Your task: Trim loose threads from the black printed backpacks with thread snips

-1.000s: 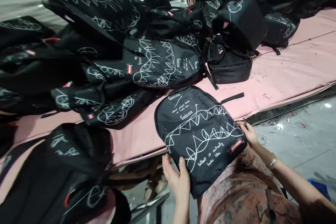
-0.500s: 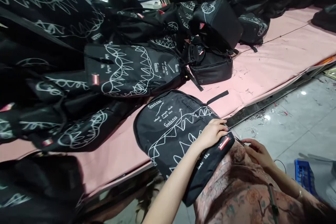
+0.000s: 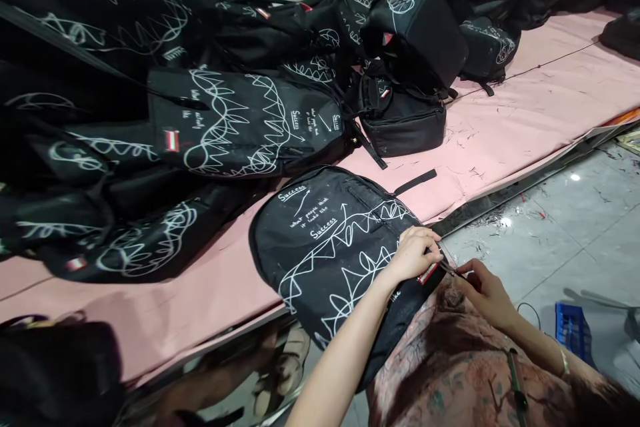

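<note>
A black backpack printed with white scribbles and lettering lies on the pink-covered table and hangs over its near edge towards my lap. My left hand rests on its lower part beside a red and white label, fingers bent and gripping the bag's edge. Just right of that edge, my right hand is closed on small thread snips, whose thin dark blades point at the bag next to my left fingers. The handles are mostly hidden in my right hand.
More black backpacks are heaped at the left and back of the pink table. Thread scraps litter the table and tiled floor. A blue plastic object is at the lower right. Another person's foot shows beneath the table.
My right hand has moved left with the snips, bringing the blades to the bag's edge by my left fingers. My left hand has shifted slightly right, now partly covering the label.
</note>
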`<state>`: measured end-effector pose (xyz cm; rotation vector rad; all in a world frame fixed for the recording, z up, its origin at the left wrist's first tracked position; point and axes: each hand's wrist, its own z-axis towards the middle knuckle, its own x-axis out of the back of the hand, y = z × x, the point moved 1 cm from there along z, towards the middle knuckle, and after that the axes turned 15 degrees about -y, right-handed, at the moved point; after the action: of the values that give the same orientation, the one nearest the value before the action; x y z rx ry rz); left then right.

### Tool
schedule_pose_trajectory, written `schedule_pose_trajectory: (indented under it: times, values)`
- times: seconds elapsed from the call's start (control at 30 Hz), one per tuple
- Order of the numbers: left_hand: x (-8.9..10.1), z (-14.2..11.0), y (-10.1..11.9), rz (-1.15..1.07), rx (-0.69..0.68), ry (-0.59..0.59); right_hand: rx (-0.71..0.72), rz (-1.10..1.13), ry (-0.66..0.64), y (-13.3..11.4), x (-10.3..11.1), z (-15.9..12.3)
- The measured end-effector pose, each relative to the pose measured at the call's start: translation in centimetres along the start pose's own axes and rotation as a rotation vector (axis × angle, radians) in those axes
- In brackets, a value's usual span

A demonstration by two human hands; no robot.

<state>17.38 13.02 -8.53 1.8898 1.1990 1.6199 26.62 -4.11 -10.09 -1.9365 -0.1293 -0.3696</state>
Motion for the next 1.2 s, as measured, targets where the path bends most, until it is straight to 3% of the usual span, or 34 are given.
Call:
schedule_pose_trajectory:
  times: [0.13, 0.23, 0.37, 0.43, 0.5, 0.63, 0.7, 0.9, 1.2]
  values:
    - [-0.1, 0.2, 0.2, -0.024, 0.007, 0.015, 0.029, -0.174, -0.014, -1.4, 0.1, 1.0]
    - [0.0, 0.3, 0.2, -0.058, 0.015, 0.058, 0.085, -0.178, -0.078, -1.6, 0.6, 1.7]
    - [0.8, -0.9, -0.4, -0.176, 0.048, 0.258, 0.090, 0.066, -0.063, -0.4, 1.1, 2.0]
    - [1.2, -2.6, -0.9, -0.190, 0.053, 0.386, 0.046, 0.248, -0.055, 0.4, 1.1, 1.7]
    - [1.3, -5.0, -1.3, -0.118, 0.041, 0.427, 0.025, 0.332, -0.074, 0.9, 1.0, 1.1]
    - [-0.5, -9.3, -1.6, 0.093, -0.011, 0.282, 0.154, 0.088, -0.107, 0.9, 0.6, -0.4]
    - [-1.9, -10.3, -1.4, 0.216, -0.032, 0.270, 0.223, -0.108, -0.158, 0.7, 0.3, -0.8]
    - [-4.0, -10.0, 0.0, 0.391, -0.051, 0.530, 0.213, -0.470, -0.225, 0.7, -0.8, -0.9]
    - [-4.0, -10.2, 0.5, 0.399, -0.064, 0.568, 0.233, -0.691, -0.147, 0.3, -2.9, -0.4]
